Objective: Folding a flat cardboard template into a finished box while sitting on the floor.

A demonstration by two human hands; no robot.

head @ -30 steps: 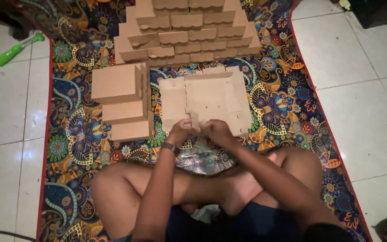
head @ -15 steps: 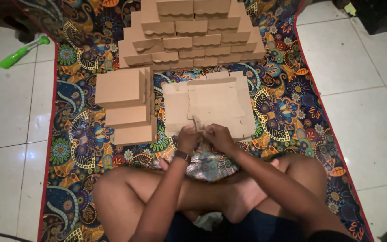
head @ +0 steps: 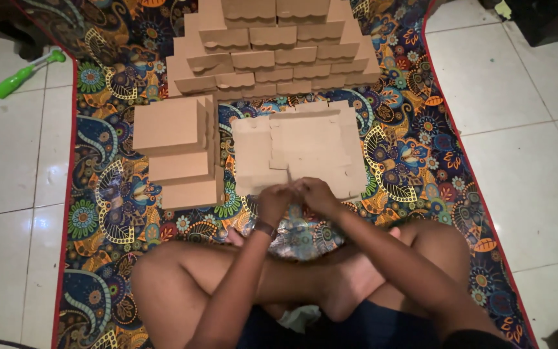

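Head view, person seated cross-legged on a patterned rug (head: 408,155) laid over a white tiled floor (head: 524,97). Both hands meet at the near edge of a flat cardboard sheet (head: 305,152), an unfolded box blank with notched flaps, lying on the rug directly in front of the crossed legs. Left hand (head: 274,201), with a dark band at the wrist, has its fingers curled together on the sheet's near edge; right hand (head: 318,194) sits just beside it, touching it, fingers likewise bent down onto the same edge. Both appear pinched on the cardboard, though the exact finger contact is hidden by the backs of the hands and the dim light. A small flap stands slightly raised just above the hands. To the left of the sheet, close but apart from it, stands a stack of folded boxes (head: 179,152), three visible steps, the widest on top at the far end. Beyond the sheet, at the far side of the rug, a larger pile of folded boxes (head: 272,45) rises in rows, like a stepped wall, its near row just clear of the sheet's far edge. On the tiles at upper left, well apart from the rug work, lies a green-handled tool (head: 24,74).
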